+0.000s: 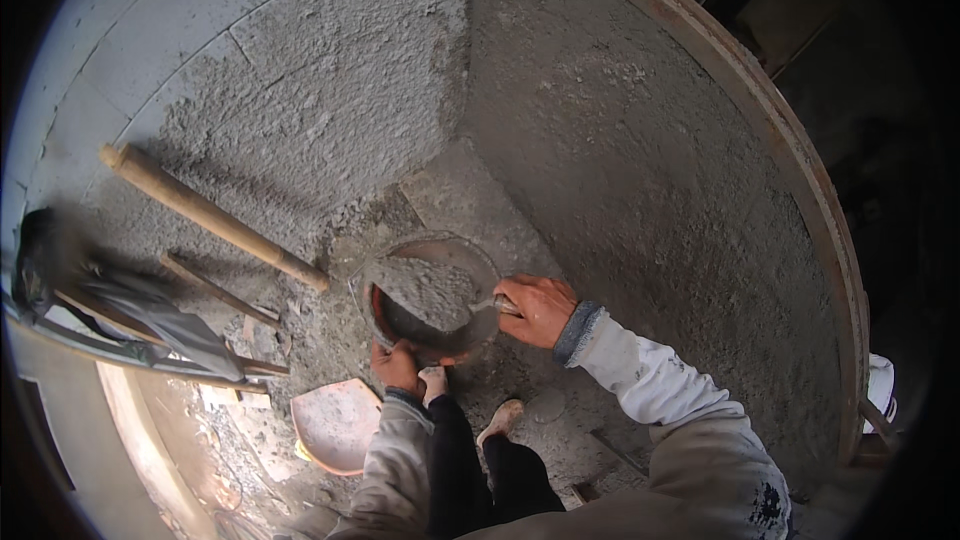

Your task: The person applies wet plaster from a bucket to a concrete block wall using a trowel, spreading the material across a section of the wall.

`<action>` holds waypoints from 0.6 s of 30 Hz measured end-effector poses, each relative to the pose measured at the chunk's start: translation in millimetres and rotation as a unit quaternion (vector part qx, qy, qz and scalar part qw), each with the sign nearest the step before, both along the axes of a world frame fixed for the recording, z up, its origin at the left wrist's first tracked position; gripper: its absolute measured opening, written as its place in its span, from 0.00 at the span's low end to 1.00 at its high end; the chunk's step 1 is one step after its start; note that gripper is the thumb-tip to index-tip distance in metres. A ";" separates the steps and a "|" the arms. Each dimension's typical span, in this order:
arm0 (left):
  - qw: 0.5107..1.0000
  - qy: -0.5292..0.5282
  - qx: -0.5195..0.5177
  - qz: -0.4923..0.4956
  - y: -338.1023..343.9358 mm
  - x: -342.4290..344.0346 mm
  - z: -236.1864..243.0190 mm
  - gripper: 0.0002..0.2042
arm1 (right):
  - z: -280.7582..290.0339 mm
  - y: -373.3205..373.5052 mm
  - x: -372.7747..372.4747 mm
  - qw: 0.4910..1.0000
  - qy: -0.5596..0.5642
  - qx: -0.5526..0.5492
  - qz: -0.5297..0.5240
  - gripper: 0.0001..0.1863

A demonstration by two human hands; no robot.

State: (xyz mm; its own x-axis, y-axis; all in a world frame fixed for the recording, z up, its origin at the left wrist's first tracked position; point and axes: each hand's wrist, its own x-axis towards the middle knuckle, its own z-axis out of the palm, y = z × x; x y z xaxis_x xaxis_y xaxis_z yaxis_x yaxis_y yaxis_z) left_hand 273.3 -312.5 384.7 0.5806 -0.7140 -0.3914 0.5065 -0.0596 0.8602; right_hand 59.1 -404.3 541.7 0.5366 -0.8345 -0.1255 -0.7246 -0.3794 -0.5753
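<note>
A round bucket (468, 243) with wet grey mortar (425, 285) in it is in front of me, above the floor near the wall corner. My left hand (397, 365) grips its near left rim, fingers closed. In my right hand (538, 308) is the handle of a trowel (483, 306), held at the bucket's right side. The trowel's blade is covered by mortar, so its outline cannot be made out. Wet mortar also coats the right wall (640, 140) and part of the block wall (330, 50) on the left.
A bamboo pole (215, 205) leans at the left, with a thinner stick (220, 290) and a dark sheet (150, 310) below it. An orange-rimmed basin (337, 425) lies beside my left forearm. My feet (502, 420) stand on the mortar-spattered floor. A wooden edge (800, 140) borders the right wall.
</note>
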 end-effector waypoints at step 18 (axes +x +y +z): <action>0.988 -0.094 -0.018 -0.121 -86.0 61.8 26.5 0.21 | 24.7 -11.5 -56.5 0.938 -0.095 0.010 -0.333 0.10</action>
State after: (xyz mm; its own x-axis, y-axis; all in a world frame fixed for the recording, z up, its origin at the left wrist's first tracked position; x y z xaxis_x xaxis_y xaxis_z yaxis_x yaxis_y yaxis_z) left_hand 335.0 -398.5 411.2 0.4503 -0.8524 -0.2658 0.3127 -0.1283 0.9412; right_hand 2.6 -415.8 566.4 -0.0890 -0.9909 -0.1005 -0.6812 0.1342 -0.7197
